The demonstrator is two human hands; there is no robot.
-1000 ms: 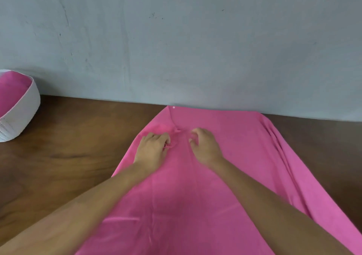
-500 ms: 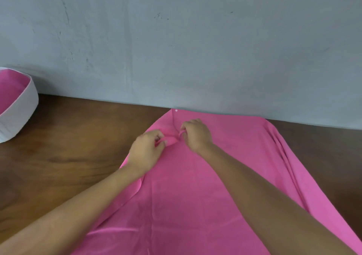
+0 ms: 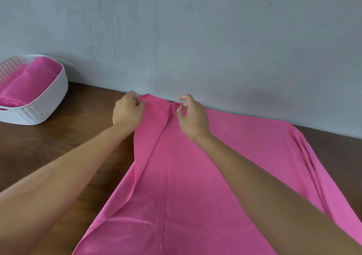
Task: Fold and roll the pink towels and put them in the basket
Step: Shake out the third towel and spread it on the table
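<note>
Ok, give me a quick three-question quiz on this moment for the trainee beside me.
1. True or false: the white basket is empty.
2. Where do the left hand and right hand pinch the spread towel? A: its near edge. B: its far edge by the wall. C: its right side.
3. Fill in: the basket stands on the table, on the person's ____ side of the spread towel.
Key: 1 false, pink towels lie in it. 2 B. 3 left.
</note>
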